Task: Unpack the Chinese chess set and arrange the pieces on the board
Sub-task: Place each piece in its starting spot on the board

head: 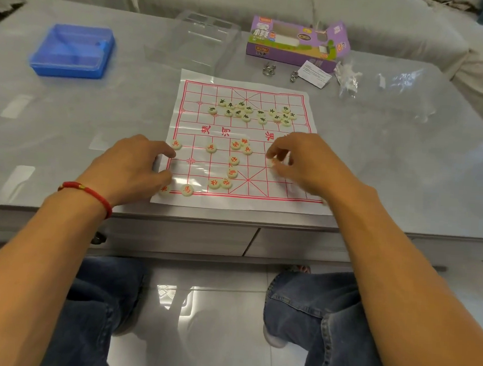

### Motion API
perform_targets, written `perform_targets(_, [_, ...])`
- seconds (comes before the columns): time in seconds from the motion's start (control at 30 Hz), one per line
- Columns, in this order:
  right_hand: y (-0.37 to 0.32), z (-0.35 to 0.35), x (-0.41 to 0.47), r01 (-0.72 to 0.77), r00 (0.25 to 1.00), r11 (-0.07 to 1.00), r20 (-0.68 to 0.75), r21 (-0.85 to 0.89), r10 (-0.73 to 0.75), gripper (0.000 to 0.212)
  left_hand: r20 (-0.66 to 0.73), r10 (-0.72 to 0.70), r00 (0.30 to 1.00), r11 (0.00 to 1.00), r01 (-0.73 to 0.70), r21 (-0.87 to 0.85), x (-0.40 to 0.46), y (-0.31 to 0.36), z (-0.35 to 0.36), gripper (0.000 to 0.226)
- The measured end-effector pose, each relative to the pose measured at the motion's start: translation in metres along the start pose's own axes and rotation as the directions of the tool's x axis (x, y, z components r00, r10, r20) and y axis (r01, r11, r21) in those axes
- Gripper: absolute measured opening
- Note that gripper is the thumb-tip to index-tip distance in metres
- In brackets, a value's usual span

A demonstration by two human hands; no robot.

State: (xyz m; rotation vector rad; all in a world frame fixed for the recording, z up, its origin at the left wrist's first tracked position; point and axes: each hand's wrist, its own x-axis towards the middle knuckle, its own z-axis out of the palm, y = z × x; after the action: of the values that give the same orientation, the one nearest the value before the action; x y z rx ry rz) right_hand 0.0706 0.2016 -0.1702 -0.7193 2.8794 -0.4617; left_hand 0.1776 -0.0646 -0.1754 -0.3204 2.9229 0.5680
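Right hand (pixel 301 161) pinches a red piece (pixel 271 163) on the board (pixel 285 100); left hand (pixel 134 165) rests, fingers relaxed, at the board's left edge. Pieces look light, hard, smooth; best pinched at rims.

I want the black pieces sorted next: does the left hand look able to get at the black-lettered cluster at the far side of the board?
Probably yes: the left hand rests at the board's near left edge, and only flat red pieces lie before the black cluster.
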Motion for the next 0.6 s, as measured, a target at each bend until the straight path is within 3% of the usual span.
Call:
perform_targets(0.17, [0.044, -0.017, -0.016, -0.147, 0.989, 0.981, 0.007, 0.129, 0.148, 0.027, -0.003, 0.004, 1.000, 1.000, -0.004, 0.029, 0.001, 0.001, 0.000, 0.046])
perform_targets(0.6, [0.042, -0.012, -0.010, -0.191, 0.976, 0.977, 0.125, 0.091, 0.179, 0.033, -0.010, 0.006, 1.000, 0.998, -0.006, 0.062, 0.003, 0.001, 0.002, 0.047])
